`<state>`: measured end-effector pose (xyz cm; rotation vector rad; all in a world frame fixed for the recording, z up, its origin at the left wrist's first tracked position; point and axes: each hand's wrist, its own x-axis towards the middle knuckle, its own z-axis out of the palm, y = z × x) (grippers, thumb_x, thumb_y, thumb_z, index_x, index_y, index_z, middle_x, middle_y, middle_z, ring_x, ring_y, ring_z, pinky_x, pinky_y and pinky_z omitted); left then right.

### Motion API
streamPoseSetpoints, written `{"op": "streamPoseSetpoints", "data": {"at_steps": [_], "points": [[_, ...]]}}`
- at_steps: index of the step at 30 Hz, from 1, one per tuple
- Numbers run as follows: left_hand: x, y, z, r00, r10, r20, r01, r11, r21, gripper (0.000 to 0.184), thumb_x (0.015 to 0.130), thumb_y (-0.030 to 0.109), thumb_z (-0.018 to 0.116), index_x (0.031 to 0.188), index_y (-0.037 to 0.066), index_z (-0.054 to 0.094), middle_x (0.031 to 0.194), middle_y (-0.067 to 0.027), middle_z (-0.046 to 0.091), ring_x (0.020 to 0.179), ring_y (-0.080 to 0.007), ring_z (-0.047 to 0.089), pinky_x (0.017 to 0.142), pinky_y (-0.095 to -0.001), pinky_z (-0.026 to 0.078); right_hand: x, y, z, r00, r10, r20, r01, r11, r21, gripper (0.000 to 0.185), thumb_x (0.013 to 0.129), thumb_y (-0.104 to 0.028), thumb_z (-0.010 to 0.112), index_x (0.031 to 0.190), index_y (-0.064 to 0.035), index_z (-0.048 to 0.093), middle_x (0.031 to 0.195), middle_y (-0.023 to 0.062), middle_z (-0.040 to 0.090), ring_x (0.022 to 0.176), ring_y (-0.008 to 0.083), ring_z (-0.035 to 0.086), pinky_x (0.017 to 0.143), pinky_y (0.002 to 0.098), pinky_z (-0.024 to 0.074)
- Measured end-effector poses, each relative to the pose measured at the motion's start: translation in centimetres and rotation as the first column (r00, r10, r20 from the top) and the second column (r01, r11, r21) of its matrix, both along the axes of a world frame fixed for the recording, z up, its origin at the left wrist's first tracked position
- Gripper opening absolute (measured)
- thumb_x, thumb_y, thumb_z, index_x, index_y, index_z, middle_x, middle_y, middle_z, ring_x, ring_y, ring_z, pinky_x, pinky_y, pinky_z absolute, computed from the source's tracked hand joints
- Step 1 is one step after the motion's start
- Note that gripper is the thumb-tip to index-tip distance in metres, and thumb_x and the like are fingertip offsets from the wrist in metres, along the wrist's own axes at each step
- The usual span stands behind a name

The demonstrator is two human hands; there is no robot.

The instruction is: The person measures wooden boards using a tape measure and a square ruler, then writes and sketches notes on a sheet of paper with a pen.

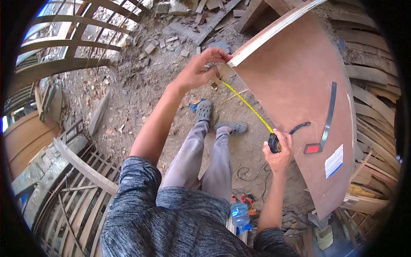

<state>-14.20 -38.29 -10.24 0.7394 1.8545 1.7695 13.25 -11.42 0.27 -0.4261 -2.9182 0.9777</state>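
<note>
A yellow tape measure [246, 103] is drawn out between my two hands, along the near edge of a large brown plywood sheet [291, 68]. Its black case is wrapped in the fingers of my right hand [281, 152], beside the sheet's edge. My left hand [203, 68] is closed around the tape's far end, at the sheet's corner near a pale wooden edge strip [274, 32]. On the sheet lie a black square with a red part [314, 148], a short black strap [299, 127] and a white paper label [334, 162].
Wood scraps [150, 48] litter the dirt floor around my feet in grey clogs [204, 110]. Slatted wooden racks [81, 201] stand at the left, curved planks [368, 107] at the right. A blue water bottle [239, 214] and an orange-and-black tool [248, 199] are near my waist.
</note>
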Motion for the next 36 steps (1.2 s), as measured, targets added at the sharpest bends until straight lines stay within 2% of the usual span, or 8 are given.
{"op": "streamPoseSetpoints", "data": {"at_steps": [1,5,11,14,29,32,35,36], "points": [[-0.2,0.2,0.5,0.999,0.019,0.028,-0.018,1.0,-0.017,0.047,0.094,-0.005,0.066,0.137,0.003,0.049,0.132,-0.0113,0.064,0.124,-0.0219,0.063,0.11,-0.0381,0.049,0.0,-0.1,0.0,1.0,-0.005,0.0,0.005,1.0,0.011,0.051,0.069,-0.011,0.078,0.118,-0.0032,0.07,0.102,0.0148,0.063,0.092,0.0308,0.065,0.078,0.0428,0.0551],[-0.6,0.6,0.5,0.998,0.057,0.036,-0.056,0.998,-0.029,0.049,0.091,-0.002,0.073,0.135,0.004,0.053,0.126,-0.0104,0.067,0.117,-0.0191,0.067,0.105,-0.0357,0.053,-0.3,0.2,-0.4,1.0,0.019,-0.012,-0.018,0.998,0.061,0.05,0.07,-0.012,0.078,0.118,-0.0032,0.069,0.102,0.015,0.063,0.092,0.0316,0.065,0.079,0.0435,0.055],[-0.2,1.1,0.1,0.987,0.14,0.081,-0.139,0.99,-0.016,0.054,0.088,-0.002,0.075,0.137,0.007,0.054,0.123,-0.0097,0.07,0.114,-0.0191,0.068,0.102,-0.0355,0.054,-1.3,-0.6,-0.9,0.998,0.027,-0.06,-0.023,0.997,0.078,0.05,0.072,-0.015,0.079,0.118,-0.0035,0.069,0.103,0.0153,0.064,0.094,0.0328,0.065,0.081,0.0445,0.0549],[-0.2,1.1,0.0,0.99,0.139,-0.021,-0.14,0.99,-0.025,0.053,0.087,-0.003,0.074,0.136,0.006,0.055,0.122,-0.0099,0.071,0.115,-0.0195,0.068,0.104,-0.0363,0.054,-1.5,-1.0,-0.9,0.999,-0.001,-0.046,0.005,0.997,0.071,0.049,0.072,-0.017,0.08,0.118,-0.0035,0.069,0.104,0.0155,0.065,0.095,0.0328,0.065,0.081,0.0445,0.0551],[0.6,1.5,-0.5,0.975,0.214,-0.058,-0.216,0.976,-0.027,0.047,0.084,-0.01,0.068,0.128,0.004,0.061,0.12,-0.0075,0.072,0.116,-0.0185,0.068,0.106,-0.0351,0.053,-1.2,-1.1,-1.1,0.999,-0.017,-0.035,0.019,0.998,0.06,0.051,0.072,-0.017,0.079,0.12,-0.003,0.068,0.105,0.016,0.064,0.098,0.0332,0.065,0.083,0.0448,0.0553],[0.8,1.5,-0.4,0.97,0.222,-0.098,-0.227,0.973,-0.039,0.045,0.085,-0.007,0.069,0.128,0.003,0.061,0.119,-0.0069,0.072,0.114,-0.0182,0.069,0.104,-0.0345,0.053,-1.2,-1.3,-1.2,0.999,-0.021,-0.04,0.023,0.998,0.061,0.051,0.072,-0.017,0.079,0.12,-0.0029,0.068,0.106,0.0163,0.064,0.098,0.0334,0.065,0.084,0.045,0.0555],[0.8,1.4,-0.6,0.917,0.224,-0.329,-0.268,0.959,-0.095,0.045,0.085,-0.002,0.071,0.128,0.004,0.061,0.118,-0.0065,0.073,0.112,-0.0184,0.07,0.104,-0.035,0.052,-1.4,-1.3,-1.3,0.999,-0.012,-0.047,0.016,0.997,0.077,0.052,0.071,-0.016,0.079,0.12,-0.0031,0.068,0.106,0.0164,0.064,0.098,0.0335,0.065,0.084,0.0451,0.0557],[0.9,1.4,-0.7,0.923,0.236,-0.305,-0.274,0.958,-0.089,0.046,0.084,-0.001,0.072,0.129,0.004,0.061,0.118,-0.0065,0.072,0.112,-0.0183,0.07,0.104,-0.0353,0.051,-1.4,-1.3,-1.3,0.999,-0.012,-0.047,0.016,0.996,0.083,0.052,0.071,-0.015,0.079,0.12,-0.0032,0.068,0.107,0.0164,0.064,0.098,0.0335,0.065,0.084,0.0451,0.0558]]}}
